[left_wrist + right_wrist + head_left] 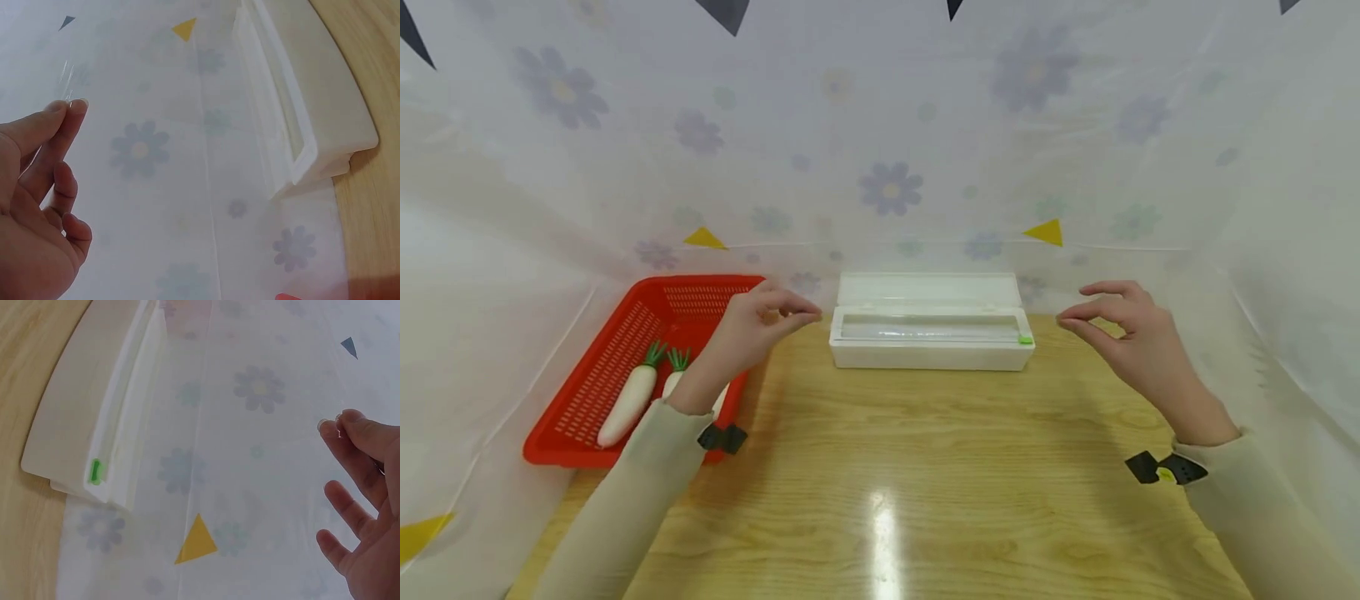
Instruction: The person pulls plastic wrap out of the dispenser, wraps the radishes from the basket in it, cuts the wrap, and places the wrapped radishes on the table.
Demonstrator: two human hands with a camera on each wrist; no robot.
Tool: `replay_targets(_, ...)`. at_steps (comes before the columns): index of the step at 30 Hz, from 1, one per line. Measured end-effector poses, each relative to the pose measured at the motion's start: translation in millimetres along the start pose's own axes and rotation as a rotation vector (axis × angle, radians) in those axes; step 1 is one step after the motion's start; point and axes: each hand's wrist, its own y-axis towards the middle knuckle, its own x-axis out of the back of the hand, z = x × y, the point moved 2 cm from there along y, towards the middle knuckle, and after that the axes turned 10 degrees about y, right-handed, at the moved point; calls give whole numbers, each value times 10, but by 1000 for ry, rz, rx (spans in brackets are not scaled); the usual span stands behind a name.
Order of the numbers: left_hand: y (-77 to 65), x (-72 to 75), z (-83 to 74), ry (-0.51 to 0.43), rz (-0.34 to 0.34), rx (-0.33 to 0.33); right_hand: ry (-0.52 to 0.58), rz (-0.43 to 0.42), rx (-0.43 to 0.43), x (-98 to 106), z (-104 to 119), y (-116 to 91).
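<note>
A white plastic wrap dispenser (932,358) lies on the table with its lid raised. Clear film shows in its window, and a small green slider (1026,340) sits at its right end. To the left of the dispenser, my left hand (737,333) pinches clear plastic wrap (67,80) between thumb and forefinger. On the other side, my right hand (1131,337) has thumb and forefinger together, with a bit of clear film (339,428) at the tips. Both hands are raised above the table. The film's full extent is too transparent to make out.
A red perforated basket (583,367) stands at the left, partly behind my left forearm, holding several white radishes (628,404) with green tops. The wooden table (925,467) stretches in front. Flower-patterned white sheeting (820,125) surrounds the back and sides.
</note>
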Motion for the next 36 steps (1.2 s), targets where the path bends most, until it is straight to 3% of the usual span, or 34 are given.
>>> replay_targets(7, -313, -117, -76, -9, -6, -120, -16, 89, 44, 32, 87, -298)
replay_targets(11, -469, -209, -69, -3, -3, -161, 15, 120, 129, 1, 83, -486)
replay_targets(21, -880, -542, 89, -39, 32, -188, 61, 185, 275, -238, 11, -863)
replay_targets(26, -999, -697, 167, -37, 47, -252, 64, 218, 340, -362, -13, -1030)
replay_targets(32, -1090, -905, 285, 61, 63, -366, 59, 265, 431, -560, -105, -1218)
replay_targets(36, -1130, -1080, 369, 136, 105, -409, 43, 302, 428, -658, -204, -1335)
